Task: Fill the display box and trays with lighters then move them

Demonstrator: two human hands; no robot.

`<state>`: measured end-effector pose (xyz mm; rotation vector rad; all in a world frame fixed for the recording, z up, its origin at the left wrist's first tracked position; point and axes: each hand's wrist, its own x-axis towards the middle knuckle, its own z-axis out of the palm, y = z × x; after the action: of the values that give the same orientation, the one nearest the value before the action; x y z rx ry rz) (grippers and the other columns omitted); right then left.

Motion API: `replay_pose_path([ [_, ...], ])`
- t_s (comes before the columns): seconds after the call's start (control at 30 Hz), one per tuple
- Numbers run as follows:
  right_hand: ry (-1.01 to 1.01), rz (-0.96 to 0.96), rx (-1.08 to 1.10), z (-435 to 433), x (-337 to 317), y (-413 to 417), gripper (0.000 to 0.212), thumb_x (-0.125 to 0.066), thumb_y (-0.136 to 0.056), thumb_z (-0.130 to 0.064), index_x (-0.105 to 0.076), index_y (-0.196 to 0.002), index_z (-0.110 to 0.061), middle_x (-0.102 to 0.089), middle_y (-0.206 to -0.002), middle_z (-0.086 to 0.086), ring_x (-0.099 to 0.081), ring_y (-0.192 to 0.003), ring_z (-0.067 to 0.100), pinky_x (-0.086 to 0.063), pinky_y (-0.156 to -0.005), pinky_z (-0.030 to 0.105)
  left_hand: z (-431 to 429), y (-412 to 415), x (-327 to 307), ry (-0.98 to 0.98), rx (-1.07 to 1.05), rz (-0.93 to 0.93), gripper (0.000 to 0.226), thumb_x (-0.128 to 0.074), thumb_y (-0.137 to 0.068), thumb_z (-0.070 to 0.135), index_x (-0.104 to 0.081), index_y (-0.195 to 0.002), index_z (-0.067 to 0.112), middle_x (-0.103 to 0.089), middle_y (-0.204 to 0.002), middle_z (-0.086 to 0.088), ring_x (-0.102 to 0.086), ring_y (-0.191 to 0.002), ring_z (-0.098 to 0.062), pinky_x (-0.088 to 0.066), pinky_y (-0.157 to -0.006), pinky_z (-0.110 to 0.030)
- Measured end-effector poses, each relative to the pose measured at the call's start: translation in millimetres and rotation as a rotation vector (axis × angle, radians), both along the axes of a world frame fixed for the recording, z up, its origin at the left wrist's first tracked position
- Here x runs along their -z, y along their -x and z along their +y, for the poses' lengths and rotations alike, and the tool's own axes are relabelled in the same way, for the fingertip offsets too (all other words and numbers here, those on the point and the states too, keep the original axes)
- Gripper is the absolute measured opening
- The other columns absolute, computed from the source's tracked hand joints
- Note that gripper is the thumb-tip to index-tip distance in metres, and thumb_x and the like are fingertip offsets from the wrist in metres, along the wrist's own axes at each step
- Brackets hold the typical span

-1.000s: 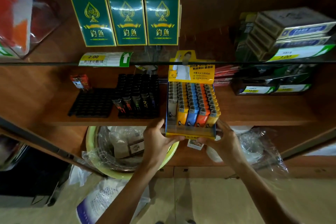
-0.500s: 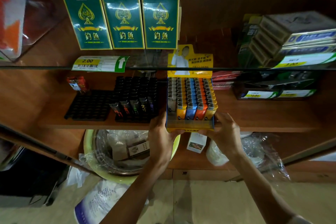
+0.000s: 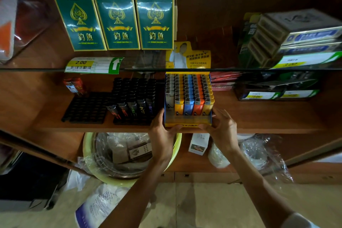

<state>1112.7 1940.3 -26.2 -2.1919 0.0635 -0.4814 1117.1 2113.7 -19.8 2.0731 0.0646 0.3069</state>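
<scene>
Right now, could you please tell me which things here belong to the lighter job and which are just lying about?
Job: display box, black tray of lighters, empty black tray.
Lying about: green card packs, price tag, basin.

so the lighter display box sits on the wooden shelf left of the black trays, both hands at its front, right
Not quite. The head view shows the display box right of the black trays, not left. It does sit on the wooden shelf, with the left hand and right hand at its front.
</scene>
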Motion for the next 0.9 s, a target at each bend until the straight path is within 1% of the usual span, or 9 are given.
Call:
replay_pose_path([
  [0.1,0.013,-0.025,0.0,0.9,-0.5,-0.1,0.048,-0.083,-0.062,-0.009,-0.065,-0.106,-0.012,-0.055,-0.088,-0.019,-0.062,-0.084,0.018,-0.056,-0.074,0.038,1.1,-1.8,-0.6,-0.02,0.031,0.005,0.081,-0.078,-0.068,0.028,-0.045,-0.135,-0.002,-0.058,-0.129,-0.018,-0.054,-0.122,-0.03,-0.046,-0.099,-0.044],
  [0.23,0.007,-0.04,0.021,5.5,-0.9,3.8,0.058,-0.082,-0.064,-0.009,-0.062,-0.119,-0.009,-0.051,-0.088,-0.031,-0.061,-0.086,0.013,-0.054,-0.082,0.044,5.4,0.4,-0.9,-0.005,0.071,-0.007,0.076,-0.075,-0.073,0.023,-0.042,-0.138,-0.001,-0.054,-0.133,-0.017,-0.052,-0.125,-0.029,-0.045,-0.101,-0.044],
  [0.33,-0.034,-0.035,0.027,8.6,0.2,5.1,0.061,-0.08,-0.066,-0.005,-0.059,-0.123,-0.008,-0.054,-0.092,-0.026,-0.065,-0.087,0.018,-0.051,-0.087,0.051,5.4,2.2,-1.5,0.001,0.077,-0.021,0.072,-0.072,-0.077,0.017,-0.039,-0.139,0.0,-0.052,-0.135,-0.016,-0.053,-0.123,-0.031,-0.048,-0.098,-0.045],
  [0.4,-0.047,-0.022,0.034,10.0,-0.5,5.0,0.059,-0.08,-0.066,-0.004,-0.06,-0.122,-0.009,-0.055,-0.091,-0.026,-0.066,-0.088,0.018,-0.049,-0.09,0.053,3.5,2.8,-1.9,0.001,0.073,-0.056,0.07,-0.071,-0.078,0.015,-0.04,-0.138,-0.002,-0.05,-0.137,-0.016,-0.049,-0.127,-0.029,-0.044,-0.103,-0.043],
  [0.53,-0.036,-0.019,0.053,11.2,-0.5,5.7,0.055,-0.079,-0.068,-0.005,-0.061,-0.12,-0.008,-0.06,-0.094,-0.01,-0.062,-0.089,0.021,-0.053,-0.084,0.048,2.6,2.6,-0.8,-0.024,0.059,-0.106,0.067,-0.072,-0.078,0.013,-0.043,-0.135,-0.005,-0.05,-0.135,-0.017,-0.044,-0.129,-0.024,-0.036,-0.106,-0.026],
  [0.67,-0.022,-0.008,0.079,14.1,-2.2,6.9,0.055,-0.078,-0.068,-0.006,-0.061,-0.121,-0.008,-0.065,-0.098,0.003,-0.062,-0.092,0.023,-0.05,-0.087,0.05,3.6,0.9,0.0,-0.026,0.084,-0.057,0.067,-0.072,-0.079,0.012,-0.041,-0.137,-0.001,-0.049,-0.137,-0.015,-0.045,-0.13,-0.025,-0.037,-0.108,-0.031],
  [0.77,-0.025,0.011,0.082,15.0,-3.5,10.7,0.055,-0.079,-0.068,-0.008,-0.061,-0.119,-0.012,-0.061,-0.096,-0.004,-0.062,-0.086,0.016,-0.055,-0.081,0.039,7.7,5.9,-1.4,-0.058,0.09,-0.048,0.064,-0.071,-0.081,0.013,-0.043,-0.137,-0.001,-0.053,-0.135,-0.016,-0.049,-0.127,-0.026,-0.04,-0.106,-0.033],
  [0.83,-0.033,0.03,0.105,15.0,-4.0,14.3,0.053,-0.079,-0.07,-0.01,-0.061,-0.119,-0.015,-0.063,-0.097,-0.003,-0.063,-0.082,0.014,-0.055,-0.075,0.025,11.5,9.6,-1.9,-0.084,0.077,-0.076,0.055,-0.069,-0.083,0.009,-0.049,-0.133,-0.001,-0.06,-0.126,-0.016,-0.059,-0.116,-0.027,-0.048,-0.098,-0.037],
  [0.9,-0.019,0.037,0.158,10.9,-3.4,19.9,0.045,-0.076,-0.075,-0.012,-0.062,-0.117,-0.015,-0.064,-0.099,-0.002,-0.063,-0.078,0.009,-0.049,-0.067,0.01,17.2,13.7,-1.1,-0.112,0.064,-0.134,0.043,-0.067,-0.085,0.005,-0.055,-0.125,-0.002,-0.067,-0.114,-0.015,-0.066,-0.101,-0.025,-0.054,-0.086,-0.033],
])
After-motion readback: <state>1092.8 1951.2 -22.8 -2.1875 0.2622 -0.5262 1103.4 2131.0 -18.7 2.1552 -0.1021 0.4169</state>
